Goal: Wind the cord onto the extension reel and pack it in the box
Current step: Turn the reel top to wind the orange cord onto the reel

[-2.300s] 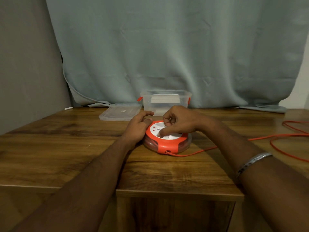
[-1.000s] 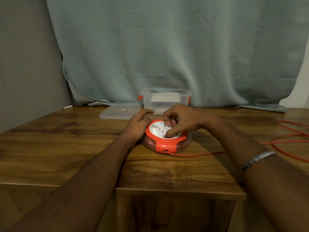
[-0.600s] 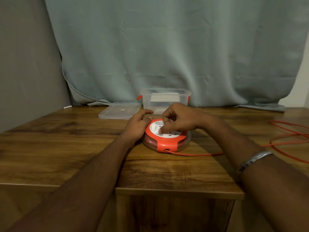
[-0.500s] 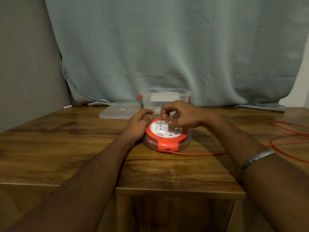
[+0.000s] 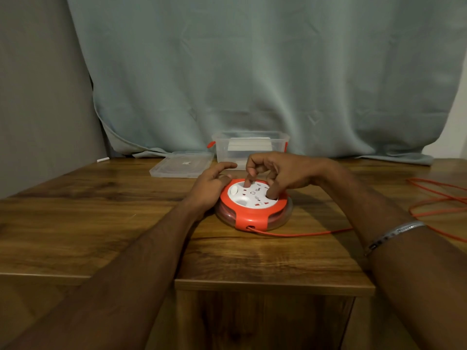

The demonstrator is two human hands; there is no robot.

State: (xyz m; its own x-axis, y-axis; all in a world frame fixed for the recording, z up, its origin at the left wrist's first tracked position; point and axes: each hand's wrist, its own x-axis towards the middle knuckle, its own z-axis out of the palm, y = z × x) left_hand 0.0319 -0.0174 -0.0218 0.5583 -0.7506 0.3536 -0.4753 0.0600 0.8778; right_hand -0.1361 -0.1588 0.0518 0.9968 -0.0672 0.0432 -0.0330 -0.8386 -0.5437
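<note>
1. While the left hand (image 5: 211, 184) is bracing the orange extension reel (image 5: 253, 205) at its left rim, fingers lying relaxed against it, the right hand (image 5: 279, 173) is working on top, curled fingertips pressing into the white socket face (image 5: 252, 197) to spin it.
2. The reel is sitting mid-table, just in front of the clear box (image 5: 249, 149), whose lid (image 5: 180, 166) is lying to its left.
3. For a clean wind, I'd be keeping that left brace firm and turning steadily, so the cord (image 5: 303, 233) is feeding flat through the front slot.
4. Compared with half a second ago, the right fingers are spreading wider across the face, and the loose loops at far right are still waiting.
</note>
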